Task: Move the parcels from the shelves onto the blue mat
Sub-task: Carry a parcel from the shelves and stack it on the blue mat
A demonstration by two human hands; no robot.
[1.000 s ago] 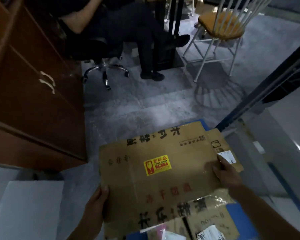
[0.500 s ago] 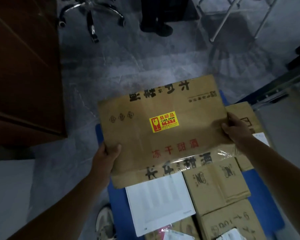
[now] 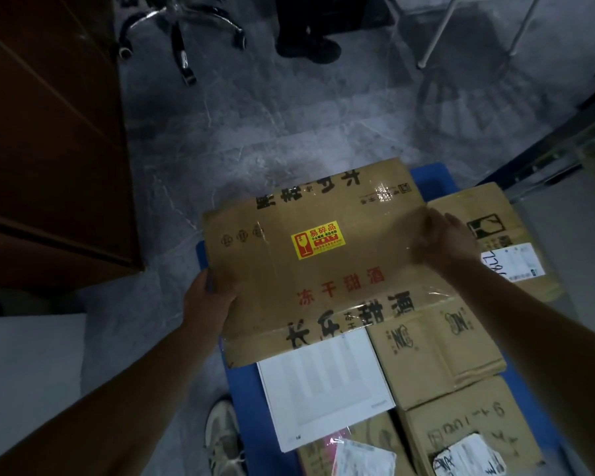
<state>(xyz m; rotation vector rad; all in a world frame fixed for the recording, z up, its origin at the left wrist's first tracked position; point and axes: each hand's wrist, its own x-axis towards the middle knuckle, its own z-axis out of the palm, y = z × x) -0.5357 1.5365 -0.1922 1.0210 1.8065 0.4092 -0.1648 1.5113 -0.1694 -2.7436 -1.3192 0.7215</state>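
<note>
A large flat brown cardboard parcel [image 3: 310,262] with a yellow fragile sticker and black and red print hangs low over the far left part of the blue mat [image 3: 244,400]. My left hand [image 3: 208,300] grips its left edge, thumb on top. My right hand [image 3: 449,238] holds its right edge. On the mat lie a white box [image 3: 323,386], a brown box [image 3: 437,352] beside it, another labelled box [image 3: 509,242] at the right, and more parcels [image 3: 471,431] nearer to me.
A dark wooden cabinet [image 3: 49,149] stands at the left. An office chair base [image 3: 182,25], a person's shoe [image 3: 308,48] and white chair legs [image 3: 437,39] are across the grey floor. My own shoe [image 3: 224,438] is beside the mat. A dark shelf frame [image 3: 547,142] runs along the right.
The view tilted down and the large parcel came lower over the mat, with both hands still on its edges. More of the parcels on the mat show.
</note>
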